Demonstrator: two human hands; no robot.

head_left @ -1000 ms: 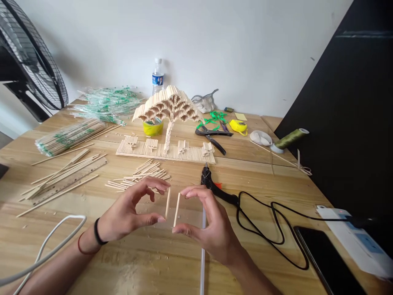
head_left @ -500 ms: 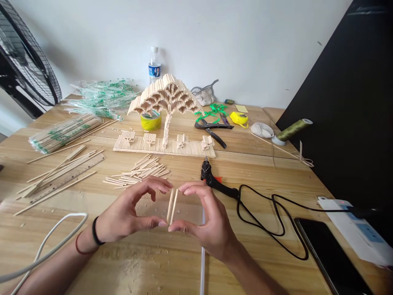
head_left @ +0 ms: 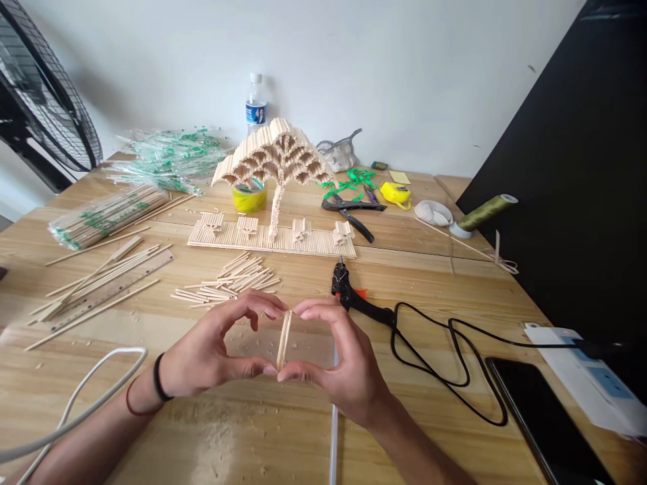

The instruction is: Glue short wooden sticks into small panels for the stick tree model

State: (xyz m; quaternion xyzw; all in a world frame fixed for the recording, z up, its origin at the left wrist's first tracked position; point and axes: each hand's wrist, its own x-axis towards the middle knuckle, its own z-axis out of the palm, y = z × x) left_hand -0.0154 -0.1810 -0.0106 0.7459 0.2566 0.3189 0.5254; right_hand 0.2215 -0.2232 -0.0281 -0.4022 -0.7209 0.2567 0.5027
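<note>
Two short wooden sticks (head_left: 284, 340) stand side by side, touching along their length, between my hands. My left hand (head_left: 215, 347) pinches the left stick at both ends with thumb and fingers. On the other side, my right hand (head_left: 346, 353) grips the right stick the same way. Beyond them lies a loose pile of cut sticks (head_left: 245, 275). Behind the pile is a stick-built model (head_left: 275, 195) with a tree-like top, a thin trunk and a flat slatted base bearing several small pieces. A black glue gun (head_left: 348, 286) rests right of the pile.
Long sticks and a ruler (head_left: 111, 286) lie at left, near a wrapped stick bundle (head_left: 108, 214). Pliers (head_left: 351, 212) and a yellow tape measure (head_left: 395, 193) sit behind. A black cord (head_left: 424, 367), phone (head_left: 543, 417) and power strip (head_left: 589, 377) occupy the right.
The two sticks were slightly apart half a second ago; now they meet. My hands have drawn a little closer together, and the rest stands as before.
</note>
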